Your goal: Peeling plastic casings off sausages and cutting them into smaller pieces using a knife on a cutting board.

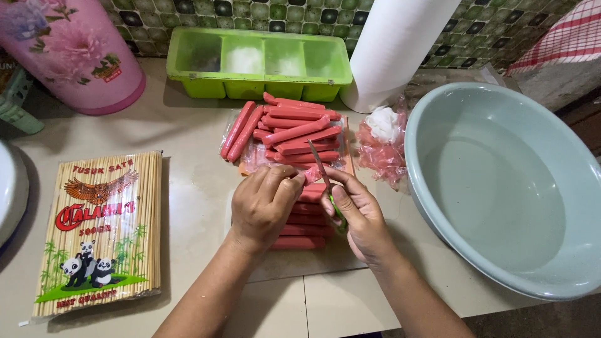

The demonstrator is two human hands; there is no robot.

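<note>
My left hand [263, 203] pinches the end of a red sausage [311, 176] over the counter. My right hand [357, 216] grips a small knife [320, 164] with a green handle, its blade resting against that sausage end. Under my hands lies a row of red sausages [300, 231], partly hidden. Beyond them sits a loose pile of several more sausages [294, 131] on clear plastic wrapping.
A large pale blue basin [501, 188] stands at the right. A green divided tray [263, 62] and a white paper roll [400, 44] stand at the back. A pack of bamboo skewers [100, 231] lies at the left, a pink container [69, 50] behind it. Crumpled plastic wrappers [382, 141] lie beside the pile.
</note>
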